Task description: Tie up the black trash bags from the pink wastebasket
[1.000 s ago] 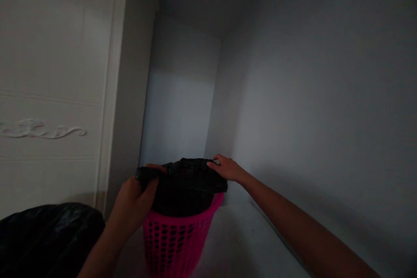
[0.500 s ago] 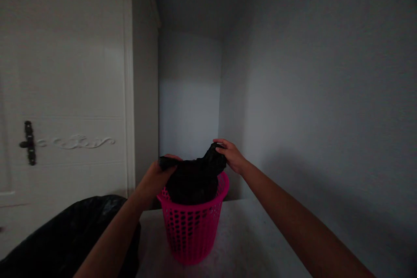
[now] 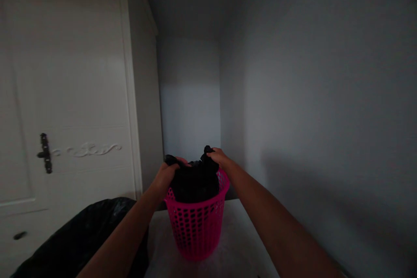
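A pink plastic basket (image 3: pixel 198 230) with a pattern of holes stands upright on a pale surface. Inside it sits a black plastic bag (image 3: pixel 195 184), its top edge pulled up above the rim. My left hand (image 3: pixel 166 178) is closed on the bag's left edge, just over the basket's rim. On the other side, my right hand (image 3: pixel 220 157) pinches a bunched upper corner of the bag. What lies deeper in the basket is hidden by the bag and the dim light.
A large black plastic bag (image 3: pixel 87 230) bulges at the lower left, partly behind my left forearm. The pale surface (image 3: pixel 241 252) carries the basket. A white cabinet door (image 3: pixel 78 74) with a dark handle rises at left; a grey wall (image 3: pixel 309 95) stands at right.
Both hands have drawn closer together with the bag's edge, and my right hand is slightly lower. The view has shifted a little, so the door handle appears further right.
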`<state>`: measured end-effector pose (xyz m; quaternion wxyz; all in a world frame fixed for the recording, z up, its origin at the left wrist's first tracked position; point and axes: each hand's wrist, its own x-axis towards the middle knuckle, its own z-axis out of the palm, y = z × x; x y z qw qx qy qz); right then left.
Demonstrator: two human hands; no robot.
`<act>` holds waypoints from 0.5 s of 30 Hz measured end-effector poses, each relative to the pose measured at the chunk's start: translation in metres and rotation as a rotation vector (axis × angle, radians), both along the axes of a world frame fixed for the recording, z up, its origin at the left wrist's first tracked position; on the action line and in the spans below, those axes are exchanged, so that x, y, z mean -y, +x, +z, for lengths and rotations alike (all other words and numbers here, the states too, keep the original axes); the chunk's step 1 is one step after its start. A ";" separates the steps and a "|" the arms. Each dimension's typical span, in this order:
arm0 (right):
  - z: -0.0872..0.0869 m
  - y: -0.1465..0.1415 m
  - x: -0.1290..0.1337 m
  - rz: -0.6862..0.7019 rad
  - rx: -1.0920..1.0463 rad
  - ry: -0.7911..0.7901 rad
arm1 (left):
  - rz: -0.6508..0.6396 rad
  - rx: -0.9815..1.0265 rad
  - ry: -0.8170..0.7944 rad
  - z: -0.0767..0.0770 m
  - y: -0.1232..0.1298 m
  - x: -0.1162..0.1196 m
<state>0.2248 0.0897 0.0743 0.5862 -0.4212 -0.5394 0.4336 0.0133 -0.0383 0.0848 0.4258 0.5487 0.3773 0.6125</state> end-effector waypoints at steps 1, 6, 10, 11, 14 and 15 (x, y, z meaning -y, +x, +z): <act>0.004 -0.005 0.002 0.026 -0.026 0.029 | -0.001 -0.013 0.010 -0.001 0.000 0.001; 0.030 -0.019 0.019 0.157 -0.211 0.224 | 0.027 -0.043 0.034 -0.005 -0.005 0.007; 0.048 0.004 0.050 0.232 -0.293 0.311 | 0.085 0.035 -0.009 -0.007 -0.012 0.009; 0.049 0.014 0.059 0.272 -0.282 0.314 | 0.099 0.071 -0.024 -0.007 -0.014 0.008; 0.041 0.047 0.083 0.377 -0.080 0.273 | 0.100 0.194 -0.077 -0.004 -0.017 0.007; 0.037 0.056 0.088 0.370 0.036 0.250 | 0.079 0.231 -0.096 -0.002 -0.016 0.006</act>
